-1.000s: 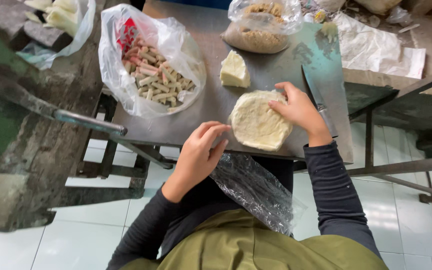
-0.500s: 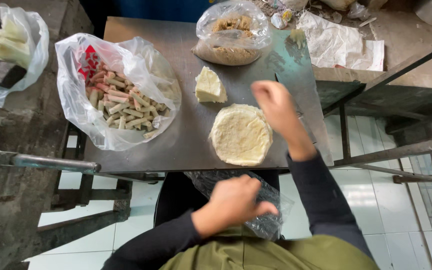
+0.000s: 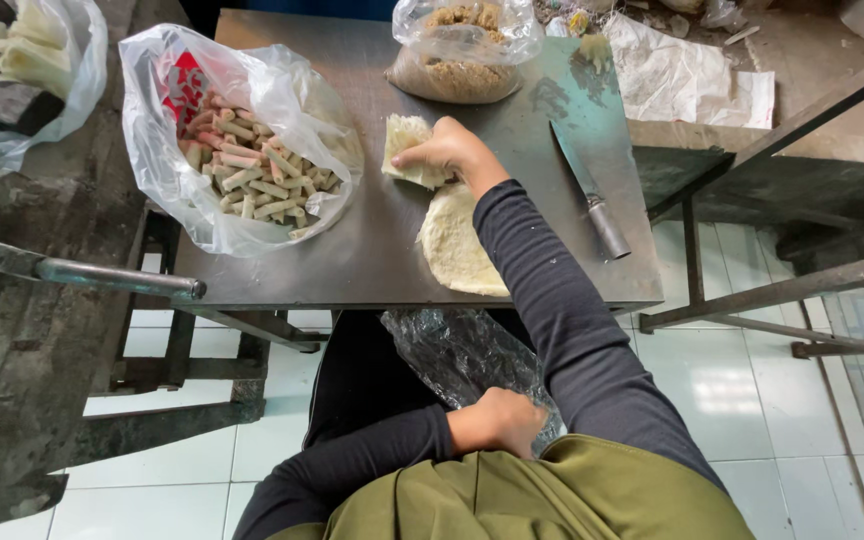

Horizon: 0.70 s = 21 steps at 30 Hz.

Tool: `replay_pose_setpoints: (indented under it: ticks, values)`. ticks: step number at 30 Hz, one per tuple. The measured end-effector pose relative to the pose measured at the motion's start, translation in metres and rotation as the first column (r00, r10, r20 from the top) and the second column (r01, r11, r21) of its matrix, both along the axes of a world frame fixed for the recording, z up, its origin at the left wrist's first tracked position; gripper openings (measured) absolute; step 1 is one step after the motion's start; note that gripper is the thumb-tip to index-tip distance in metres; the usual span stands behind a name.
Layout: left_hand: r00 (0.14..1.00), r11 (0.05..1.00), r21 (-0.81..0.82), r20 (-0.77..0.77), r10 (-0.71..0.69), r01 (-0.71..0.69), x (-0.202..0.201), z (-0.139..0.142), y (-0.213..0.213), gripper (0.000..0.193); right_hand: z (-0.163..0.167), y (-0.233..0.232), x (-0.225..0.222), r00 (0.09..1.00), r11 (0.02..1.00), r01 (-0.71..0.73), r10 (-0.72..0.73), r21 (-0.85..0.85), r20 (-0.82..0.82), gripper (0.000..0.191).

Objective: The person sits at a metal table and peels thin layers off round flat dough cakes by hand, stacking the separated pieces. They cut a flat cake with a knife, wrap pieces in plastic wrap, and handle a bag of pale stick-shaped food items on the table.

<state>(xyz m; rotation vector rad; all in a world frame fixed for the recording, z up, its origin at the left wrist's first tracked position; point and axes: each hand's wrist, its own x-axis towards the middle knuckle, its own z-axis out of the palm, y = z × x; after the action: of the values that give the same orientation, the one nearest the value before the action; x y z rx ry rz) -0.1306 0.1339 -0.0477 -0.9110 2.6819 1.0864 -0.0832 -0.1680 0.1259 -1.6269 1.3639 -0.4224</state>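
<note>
Gripping dough block (image 3: pixel 407 150) (right hand (image 3: pixel 447 150))

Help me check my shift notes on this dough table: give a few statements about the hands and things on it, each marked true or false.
1. The right hand rests on the pale block of dough. True.
2. The left hand holds the metal-handled knife. False: it sits at the clear plastic sheet by the lap; the knife lies untouched.
3. The flat round dough disc lies on the grey metal table. True.
4. The white plastic bag of short sticks is tied shut. False: it gapes open.
</note>
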Motion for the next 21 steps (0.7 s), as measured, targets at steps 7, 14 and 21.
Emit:
replay_pose_setpoints:
  ticks: [7, 14, 21]
  values:
    - [0.895, 0.945, -0.080, -0.355, 0.271, -0.318, 0.041, 0.032, 0.003, 0.023, -0.004, 0.016, -0.011, 0.978, 0.924, -0.159, 0.194, -0.347, 0.071, 0.051]
    - [0.456, 0.673, 0.602, -0.499, 0.737, -0.430, 0.067, 0.021, -0.017, 0.030, 0.019, 0.170, -0.159, 0.514, 0.996, 0.086, -0.050, 0.007, 0.856, 0.054]
    - [0.350, 0.506, 0.830, -0.414, 0.840, -0.233, 0.043, -0.007, -0.021, 0.027, -0.047, 0.296, -0.204, 0.281, 0.968, 0.070, -0.251, 0.241, 0.926, 0.055]
